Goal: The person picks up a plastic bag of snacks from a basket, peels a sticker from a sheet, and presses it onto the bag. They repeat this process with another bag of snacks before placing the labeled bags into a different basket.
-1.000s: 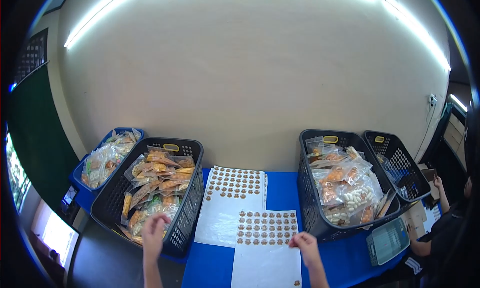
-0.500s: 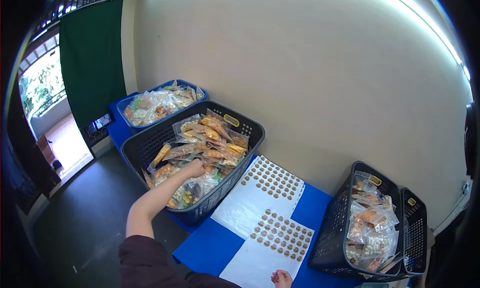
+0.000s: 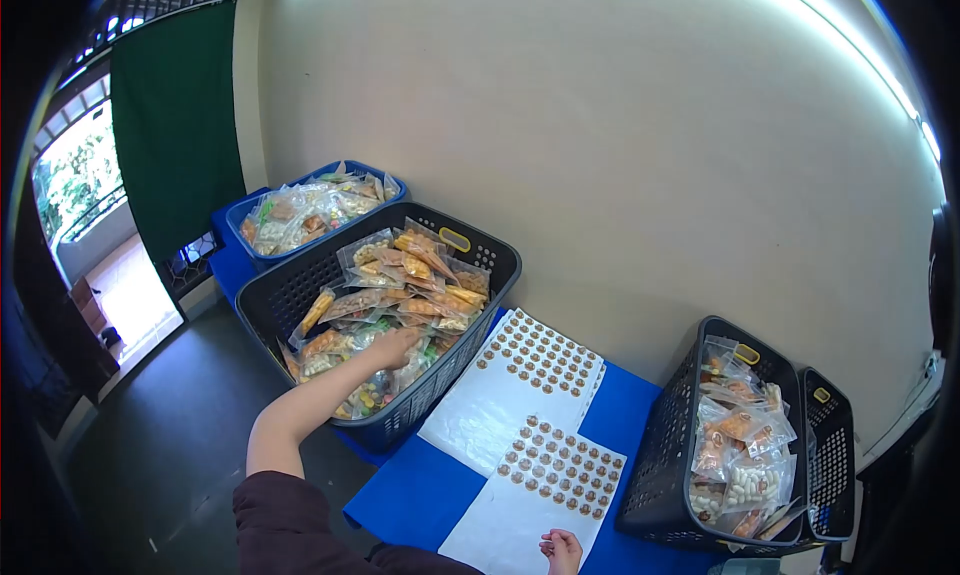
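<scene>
My left hand [image 3: 398, 347] reaches into the large black basket [image 3: 262, 310], its fingers closed on a clear snack packet [image 3: 408, 373] among many others. Yellow and orange snacks show through several packets [image 3: 415, 265] just beyond the hand. My right hand [image 3: 562, 552] is at the bottom edge of the view, over the nearer sheet of round brown stickers [image 3: 500, 537]. Its thumb and fingertips are pinched together; whatever is between them is too small to make out. A second sheet of stickers [image 3: 465, 405] lies partly under the nearer one.
Behind the black basket stands a blue basket [image 3: 232, 218] of packets. Another black basket [image 3: 655, 475] with packets is at the right, beside a further black basket [image 3: 830, 455]. A blue cloth [image 3: 395, 505] covers the table. The wall [image 3: 600, 155] rises behind.
My left hand has shifted slightly right and down among the packets in the basket. The right hand stays over the sticker sheet, still pinched. The view has turned slightly.
</scene>
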`<state>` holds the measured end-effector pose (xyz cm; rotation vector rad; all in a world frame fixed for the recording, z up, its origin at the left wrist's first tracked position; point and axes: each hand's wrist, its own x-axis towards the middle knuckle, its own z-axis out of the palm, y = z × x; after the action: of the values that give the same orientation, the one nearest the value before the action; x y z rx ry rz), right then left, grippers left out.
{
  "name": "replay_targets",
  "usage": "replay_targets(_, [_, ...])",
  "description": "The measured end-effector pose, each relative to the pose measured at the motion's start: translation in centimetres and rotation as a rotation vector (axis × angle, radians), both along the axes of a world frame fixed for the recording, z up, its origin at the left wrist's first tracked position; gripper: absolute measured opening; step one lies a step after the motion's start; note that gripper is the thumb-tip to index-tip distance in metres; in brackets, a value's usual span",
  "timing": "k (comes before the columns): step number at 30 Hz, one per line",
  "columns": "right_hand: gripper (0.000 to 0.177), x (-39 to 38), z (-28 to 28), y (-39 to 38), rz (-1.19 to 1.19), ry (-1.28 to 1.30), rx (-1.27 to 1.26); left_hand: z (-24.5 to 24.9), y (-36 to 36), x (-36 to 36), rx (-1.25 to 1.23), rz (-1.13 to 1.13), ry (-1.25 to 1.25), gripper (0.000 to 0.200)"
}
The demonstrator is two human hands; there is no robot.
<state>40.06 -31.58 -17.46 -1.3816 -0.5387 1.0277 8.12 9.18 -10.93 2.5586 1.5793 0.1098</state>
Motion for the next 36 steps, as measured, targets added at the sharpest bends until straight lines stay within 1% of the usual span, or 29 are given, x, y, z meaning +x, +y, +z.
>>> replay_targets(3, [0.024, 0.4, -0.3, -1.2, 0.002, -0.034, -0.059, 7.1, -1.1, 0.6, 0.141, -0.018, -0.115, 0.038])
replay_targets(5, [0.023, 0.9, -1.0, -2.0, -0.031, -0.052, -0.089, 10.7, -2.2, 0.5, 0.394, -0.030, -0.441, 0.027])
replay_targets(6, [0.023, 1.1, -0.9, -2.1, -0.041, -0.025, -0.096, 15.0, -5.4, 1.5, 0.369, 0.022, -0.514, 0.019])
replay_targets(7, [0.023, 1.4, -0.6, -2.2, -0.053, 0.002, -0.106, 17.4, -7.5, 2.0, 0.410, -0.041, -0.632, 0.016])
replay_targets(8, [0.023, 1.7, -0.6, -2.7, -0.062, 0.029, -0.119, 19.3, -9.6, 2.6, 0.355, -0.094, -0.780, 0.014])
replay_targets(9, [0.024, 2.4, -1.6, -2.8, -0.065, 0.106, -0.110, 20.7, -11.6, 3.2, 0.291, -0.141, -0.926, 0.013])
replay_targets(11, [0.018, 2.4, -0.4, -2.2, -0.094, 0.137, -0.099, 22.1, -15.7, 4.2, 0.187, -0.237, -0.998, 0.012])
replay_targets(12, [0.015, 2.5, 0.8, -1.7, -0.110, 0.151, -0.093, 21.9, -17.1, 4.9, 0.132, -0.284, -1.035, 0.012])
replay_targets(14, [0.020, 2.4, 2.8, -0.9, -0.003, 0.144, 0.004, 20.5, -18.8, 6.5, -0.007, -0.402, -1.053, 0.012])
replay_targets(15, [0.022, 2.2, 4.5, -0.3, 0.051, 0.181, 0.061, 19.8, -19.7, 7.4, -0.074, -0.461, -1.060, 0.013])
replay_targets(17, [0.026, 1.5, 8.5, 0.6, 0.165, 0.248, 0.184, 18.3, -21.2, 9.9, -0.291, -0.491, -0.971, 0.014])
replay_targets(19, [0.031, 1.3, 11.4, 0.9, 0.309, 0.177, 0.196, 15.7, -22.0, 12.0, -0.533, -0.555, -0.963, 0.014])
replay_targets(20, [0.034, 1.3, 11.9, 0.9, 0.384, 0.138, 0.204, 14.4, -22.5, 13.0, -0.654, -0.559, -0.992, 0.014])
replay_targets(21, [0.032, 1.9, 10.8, 0.8, 0.503, 0.105, 0.160, 12.5, -22.5, 13.6, -0.728, -0.556, -1.024, 0.023])
replay_targets(22, [0.030, 1.8, 10.8, 0.6, 0.509, 0.064, 0.117, 11.1, -22.8, 14.2, -0.805, -0.551, -1.054, 0.032])
replay_targets(24, [0.025, 1.6, 10.9, 0.5, 0.518, -0.015, 0.027, 10.0, -24.0, 15.5, -0.683, -0.391, -1.422, 0.047])
replay_targets(25, [0.022, 1.3, 10.7, 0.3, 0.445, 0.042, 0.060, 9.4, -24.6, 16.0, -0.614, -0.302, -1.600, 0.055])
replay_targets(27, [0.018, 0.9, 9.9, 0.2, 0.302, 0.153, 0.127, 7.3, -25.3, 16.5, -0.714, -0.148, -1.733, 0.064])
replay_targets(28, [0.017, 0.8, 9.6, 0.4, 0.256, 0.133, 0.132, 6.3, -25.9, 16.6, -0.762, -0.065, -1.796, 0.069])
replay_targets(29, [0.015, 0.6, 9.3, 0.6, 0.212, 0.115, 0.136, 5.7, -27.2, 16.9, -0.896, -0.035, -1.770, 0.062])
replay_targets(30, [0.014, 0.4, 9.1, 0.7, 0.172, 0.097, 0.138, 4.2, -28.0, 16.9, -0.960, -0.115, -1.604, 0.058])
replay_targets(32, [0.016, -0.3, 9.1, 1.3, 0.259, 0.064, 0.116, 1.3, -28.8, 16.9, -1.060, -0.258, -1.273, 0.051])
replay_targets(35, [0.020, -0.3, 8.2, 2.2, 0.373, 0.044, 0.088, 2.8, -27.2, 16.0, -1.125, -0.125, -1.218, 0.040])
replay_targets(36, [0.022, 0.2, 7.4, 2.8, 0.406, 0.038, 0.083, 3.2, -26.8, 15.5, -1.099, -0.105, -1.277, 0.039])
